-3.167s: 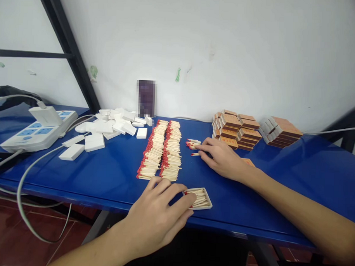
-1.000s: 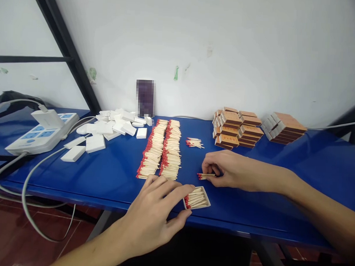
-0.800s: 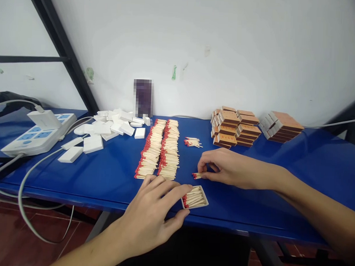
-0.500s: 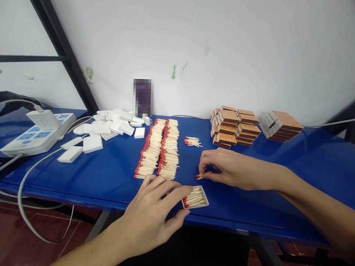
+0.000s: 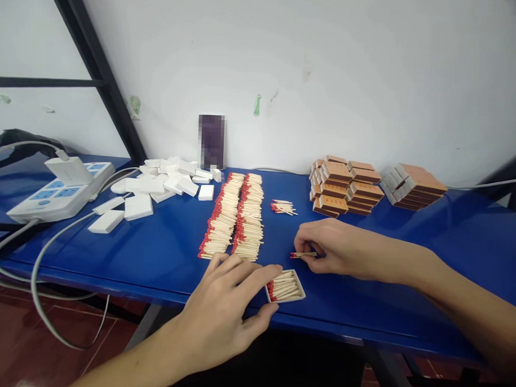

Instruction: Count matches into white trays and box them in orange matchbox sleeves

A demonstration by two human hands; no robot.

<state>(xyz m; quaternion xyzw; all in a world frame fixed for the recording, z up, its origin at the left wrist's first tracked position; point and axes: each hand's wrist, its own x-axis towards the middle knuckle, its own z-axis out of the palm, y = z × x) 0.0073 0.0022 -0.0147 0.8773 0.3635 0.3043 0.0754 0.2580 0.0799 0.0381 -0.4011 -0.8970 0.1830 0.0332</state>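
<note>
A white matchbox tray (image 5: 304, 295) filled with red-tipped matches (image 5: 285, 286) rests near the table's front edge. My left hand (image 5: 226, 302) grips its left end between thumb and fingers. Just behind and right of the tray, my right hand (image 5: 324, 246) pinches a few matches (image 5: 303, 255) low over the blue surface, red heads pointing left. Two long rows of matches, a left row (image 5: 224, 215) and a right row (image 5: 249, 216), lie beyond my left hand. A small loose bunch of matches (image 5: 284, 207) lies farther back, to their right.
Stacked orange matchboxes (image 5: 347, 185) stand at the back right, beside another stack (image 5: 417, 186). A pile of white empty-looking trays (image 5: 165, 179) spreads at the left. A power strip (image 5: 61, 192) with white cables sits farther left. A blurred dark rectangle (image 5: 212, 141) leans against the wall.
The matches in my right fingers now show more of their length and lie more level. My left hand keeps its hold on the tray. The whole view has shifted slightly.
</note>
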